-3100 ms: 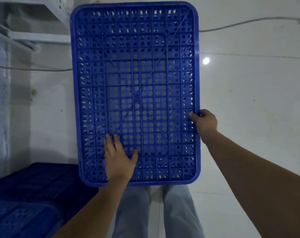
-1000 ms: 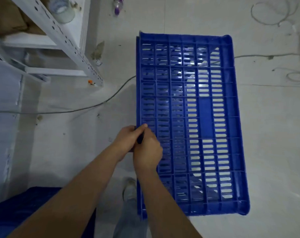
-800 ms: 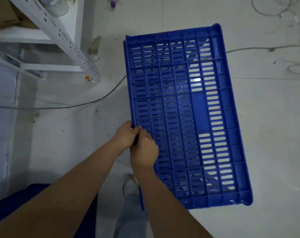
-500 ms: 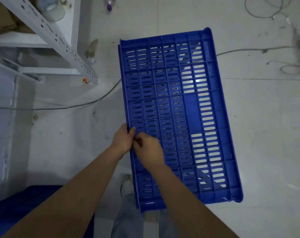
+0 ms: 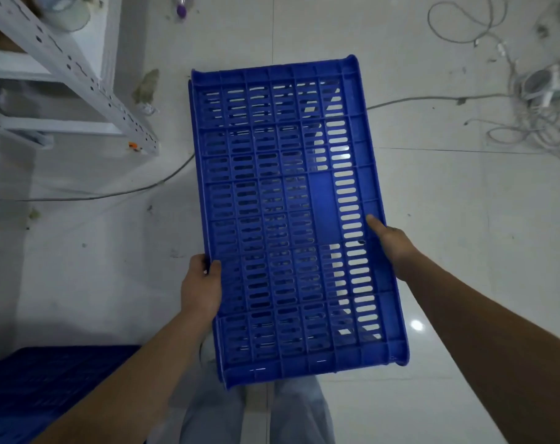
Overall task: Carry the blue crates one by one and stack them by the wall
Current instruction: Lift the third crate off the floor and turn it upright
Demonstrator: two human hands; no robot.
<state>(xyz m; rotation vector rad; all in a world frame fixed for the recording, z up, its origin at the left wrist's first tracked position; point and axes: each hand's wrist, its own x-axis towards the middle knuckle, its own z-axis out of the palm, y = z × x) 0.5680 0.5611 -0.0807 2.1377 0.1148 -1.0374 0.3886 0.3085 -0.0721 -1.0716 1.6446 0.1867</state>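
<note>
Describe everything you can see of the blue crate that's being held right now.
The blue crate looks like glossy moulded plastic, rectangular with rounded corners, its face a grid of ribs and slotted holes around one solid patch near the middle. The pale floor shows through the slots on its right. It is held in the air, long axis pointing away from the person, above their legs. The left hand grips its left long edge, thumb on the face; the right hand is on the right long edge. Nothing else touches it.

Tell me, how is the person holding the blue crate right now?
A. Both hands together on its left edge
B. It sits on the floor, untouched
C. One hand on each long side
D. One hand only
C: the left hand grips the blue crate on its left edge and the right hand holds the opposite side.
</note>
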